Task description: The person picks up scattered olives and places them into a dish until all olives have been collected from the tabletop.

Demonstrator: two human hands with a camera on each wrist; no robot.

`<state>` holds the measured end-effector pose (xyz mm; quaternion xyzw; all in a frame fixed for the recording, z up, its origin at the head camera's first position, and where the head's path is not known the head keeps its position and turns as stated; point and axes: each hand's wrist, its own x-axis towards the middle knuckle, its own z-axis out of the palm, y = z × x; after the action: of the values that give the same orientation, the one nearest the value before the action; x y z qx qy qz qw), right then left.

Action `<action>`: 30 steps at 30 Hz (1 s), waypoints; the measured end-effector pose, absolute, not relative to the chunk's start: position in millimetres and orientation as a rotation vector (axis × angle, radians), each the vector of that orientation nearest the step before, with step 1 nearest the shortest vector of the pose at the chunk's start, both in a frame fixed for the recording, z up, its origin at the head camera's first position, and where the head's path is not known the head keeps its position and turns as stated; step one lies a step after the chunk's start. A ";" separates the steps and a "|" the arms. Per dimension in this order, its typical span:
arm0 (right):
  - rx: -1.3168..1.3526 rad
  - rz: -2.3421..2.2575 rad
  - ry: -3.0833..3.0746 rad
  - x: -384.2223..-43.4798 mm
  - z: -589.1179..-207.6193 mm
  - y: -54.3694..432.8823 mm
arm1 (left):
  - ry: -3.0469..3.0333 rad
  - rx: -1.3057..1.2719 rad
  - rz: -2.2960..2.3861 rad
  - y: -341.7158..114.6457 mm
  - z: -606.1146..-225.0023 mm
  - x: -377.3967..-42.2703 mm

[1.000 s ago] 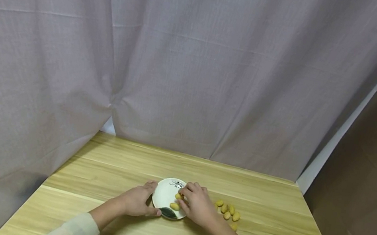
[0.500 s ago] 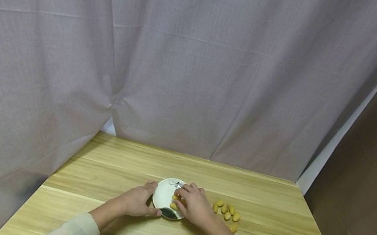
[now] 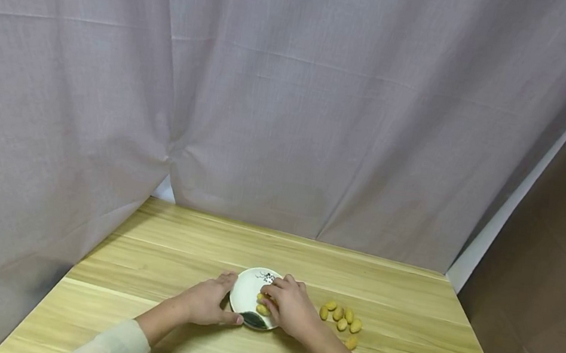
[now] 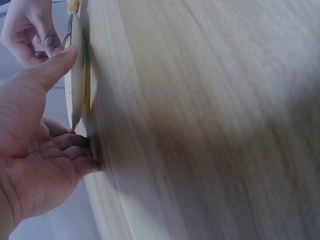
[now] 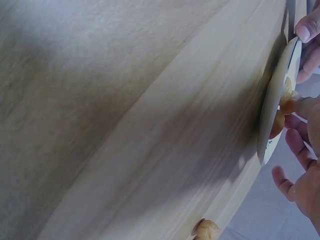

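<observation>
Left hand (image 3: 205, 301) at lower centre of frame: thumb and fingers spread wide along plate (image 3: 243, 293) rim, touching without clenching; probably so that plate does not slide. Right hand (image 3: 294, 306), from right side: bent fingers and thumb close about yellow pieces (image 3: 262, 310) inside plate; whether one is pinched, cannot tell. Loose pieces (image 3: 342, 325) lie on table (image 3: 198, 237), lower right of frame, seemingly for easy reach of this hand.

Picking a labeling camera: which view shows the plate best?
Head: shows the plate from above, pattern visible, though the right hand covers part. Left wrist: nearly edge-on, partly behind the left hand. Right wrist: edge-on, yellow pieces on it.
</observation>
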<state>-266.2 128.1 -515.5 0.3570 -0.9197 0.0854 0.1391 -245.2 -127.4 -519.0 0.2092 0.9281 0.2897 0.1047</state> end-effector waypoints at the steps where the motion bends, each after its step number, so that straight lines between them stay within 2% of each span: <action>1: 1.035 0.249 -2.660 -266.3 -515.5 127.9 | 2.737 0.616 0.855 -127.5 -519.2 -245.1; 30: 1.017 0.220 -2.749 -266.8 -514.6 124.4 | 2.734 0.609 0.868 -127.5 -521.1 -246.2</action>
<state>-266.8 124.4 -514.6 0.3440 -0.9305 0.0746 0.1008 -246.2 -127.5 -521.1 0.2066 0.9272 0.2943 0.1046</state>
